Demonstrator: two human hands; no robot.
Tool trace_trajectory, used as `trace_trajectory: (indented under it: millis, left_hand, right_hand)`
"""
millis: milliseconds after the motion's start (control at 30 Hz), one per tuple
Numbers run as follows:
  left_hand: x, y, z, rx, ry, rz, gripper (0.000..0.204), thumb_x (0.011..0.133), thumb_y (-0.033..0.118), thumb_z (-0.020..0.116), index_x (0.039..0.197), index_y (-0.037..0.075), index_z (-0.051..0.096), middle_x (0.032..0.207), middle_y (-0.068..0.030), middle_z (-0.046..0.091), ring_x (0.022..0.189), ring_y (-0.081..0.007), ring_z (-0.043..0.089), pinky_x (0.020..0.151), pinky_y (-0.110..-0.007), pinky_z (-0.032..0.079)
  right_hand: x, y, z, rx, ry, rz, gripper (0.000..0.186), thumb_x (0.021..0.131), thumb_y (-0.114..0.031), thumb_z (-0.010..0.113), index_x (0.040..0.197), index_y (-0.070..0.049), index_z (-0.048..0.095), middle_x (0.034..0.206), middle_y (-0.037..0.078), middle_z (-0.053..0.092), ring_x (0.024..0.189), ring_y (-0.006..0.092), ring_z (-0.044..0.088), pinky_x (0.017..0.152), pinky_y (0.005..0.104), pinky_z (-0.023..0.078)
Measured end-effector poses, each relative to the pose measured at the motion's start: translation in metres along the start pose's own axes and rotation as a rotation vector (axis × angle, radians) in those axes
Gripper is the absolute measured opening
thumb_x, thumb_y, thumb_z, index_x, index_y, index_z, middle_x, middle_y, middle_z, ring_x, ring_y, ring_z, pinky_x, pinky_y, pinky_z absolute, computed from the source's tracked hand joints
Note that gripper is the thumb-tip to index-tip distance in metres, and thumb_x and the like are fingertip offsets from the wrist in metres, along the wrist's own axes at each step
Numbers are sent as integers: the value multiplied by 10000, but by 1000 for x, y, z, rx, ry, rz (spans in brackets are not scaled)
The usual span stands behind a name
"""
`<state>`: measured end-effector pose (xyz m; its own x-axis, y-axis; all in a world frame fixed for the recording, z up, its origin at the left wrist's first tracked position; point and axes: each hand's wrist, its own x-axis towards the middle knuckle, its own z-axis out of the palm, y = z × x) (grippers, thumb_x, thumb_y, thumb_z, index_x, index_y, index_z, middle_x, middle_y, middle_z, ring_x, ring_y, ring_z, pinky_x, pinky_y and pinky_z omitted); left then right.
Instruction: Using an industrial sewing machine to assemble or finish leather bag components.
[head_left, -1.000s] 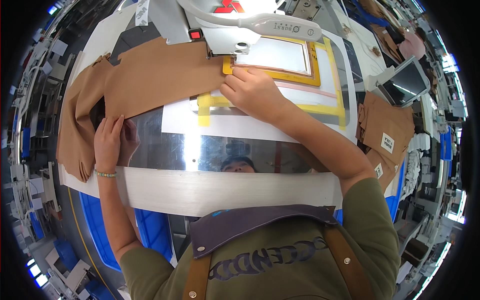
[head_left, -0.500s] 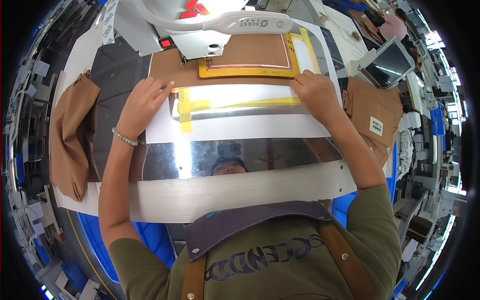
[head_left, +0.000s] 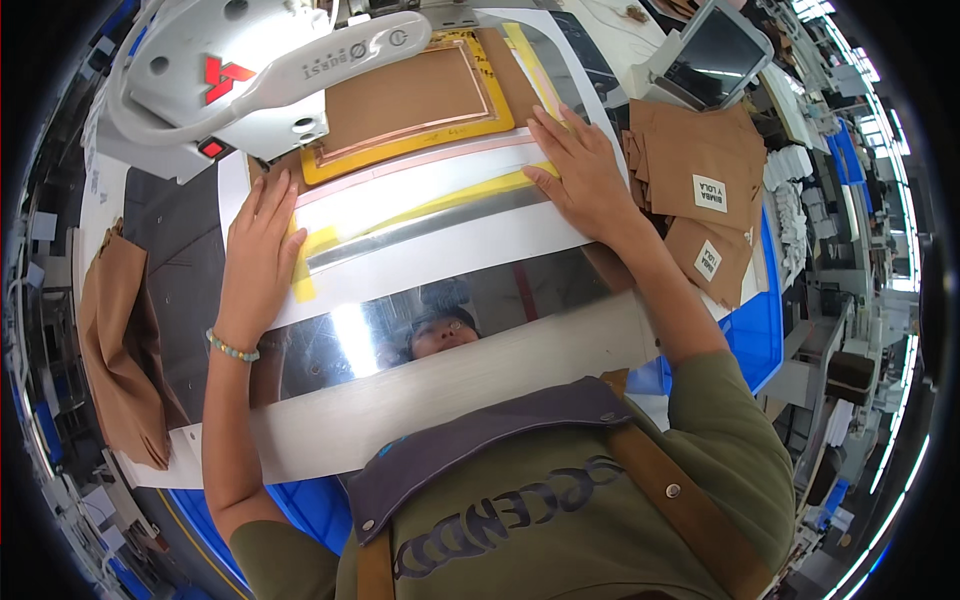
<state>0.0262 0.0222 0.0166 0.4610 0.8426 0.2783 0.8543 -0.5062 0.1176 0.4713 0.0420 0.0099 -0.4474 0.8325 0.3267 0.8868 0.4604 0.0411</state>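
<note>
Since the earlier frame, the brown fabric [head_left: 410, 98] had slid farther back beneath the yellow frame [head_left: 440, 137], baring the pink strip [head_left: 420, 163] on its near side, and both hands had flattened out. The left hand [head_left: 262, 250] lay with fingers nearly together and thumb apart at the fabric's left end; the right hand [head_left: 583, 178] was spread, fingertips by its right end. Neither seemed to pinch anything. Working well here probably called for light, even pressure from both sides, the near edge parallel to the strip, and fingertips clear of the machine head [head_left: 265, 105].
</note>
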Motion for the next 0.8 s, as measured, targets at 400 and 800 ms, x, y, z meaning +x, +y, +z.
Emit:
trace_trajectory:
  millis: [400, 800]
  left_hand:
    - [-1, 2, 9, -62, -51, -18, 509, 1073, 167, 509, 1562, 29, 527, 1698, -124, 438, 1622, -366, 279, 1310, -510, 217]
    - [-16, -5, -13, 215, 207, -55, 380, 1016, 152, 675, 1379, 39, 679, 1458, -108, 672, 1425, -346, 552, 1191, -498, 400]
  right_hand:
    - [-6, 5, 3, 75, 94, 68, 583, 1111, -446, 534, 1489, -6, 590, 1600, 169, 530, 1574, 364, 348, 1248, 631, 260]
    - [-3, 5, 12, 115, -11, 102, 550, 1098, -406, 546, 1521, -57, 581, 1651, 133, 489, 1588, 361, 341, 1268, 634, 227]
